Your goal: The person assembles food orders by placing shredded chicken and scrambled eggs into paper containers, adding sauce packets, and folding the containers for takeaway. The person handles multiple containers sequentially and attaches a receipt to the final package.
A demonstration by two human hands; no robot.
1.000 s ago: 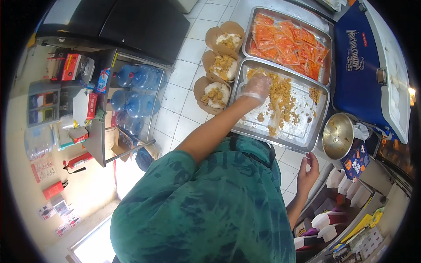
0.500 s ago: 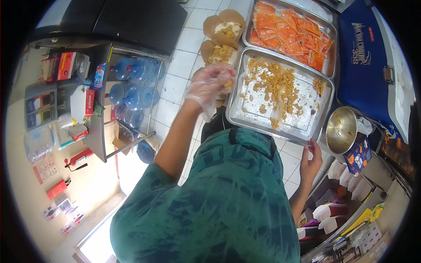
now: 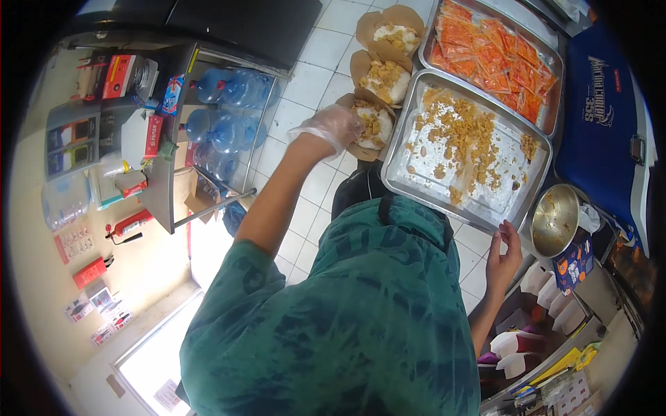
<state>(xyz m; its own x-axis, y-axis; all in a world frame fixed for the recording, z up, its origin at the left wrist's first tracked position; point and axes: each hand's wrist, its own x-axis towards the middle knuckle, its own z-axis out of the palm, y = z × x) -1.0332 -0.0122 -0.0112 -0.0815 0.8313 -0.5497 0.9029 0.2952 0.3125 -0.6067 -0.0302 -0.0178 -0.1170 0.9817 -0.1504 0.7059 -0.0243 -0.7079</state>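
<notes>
My left hand, in a clear plastic glove, is over the left edge of the nearest brown paper food box. Its fingers curl together beside the white rice and crumbly golden-brown food there; whatever they hold is hidden. Two more opened boxes of rice with the same topping, a middle box and a far box, line up behind it. To their right lies a metal tray with scattered golden-brown crumbs. My bare right hand has its fingers apart at the tray's near right corner.
Behind the crumb tray, another metal tray holds orange-red sachets. A blue cooler box stands at the right, near a metal bowl with food residue. Large water bottles fill a rack at the left, across the tiled floor.
My left hand has moved from beside the crumb tray's left edge down to the nearest box, whose rice now shows. The whole view has shifted slightly. My right hand stays at the tray corner.
</notes>
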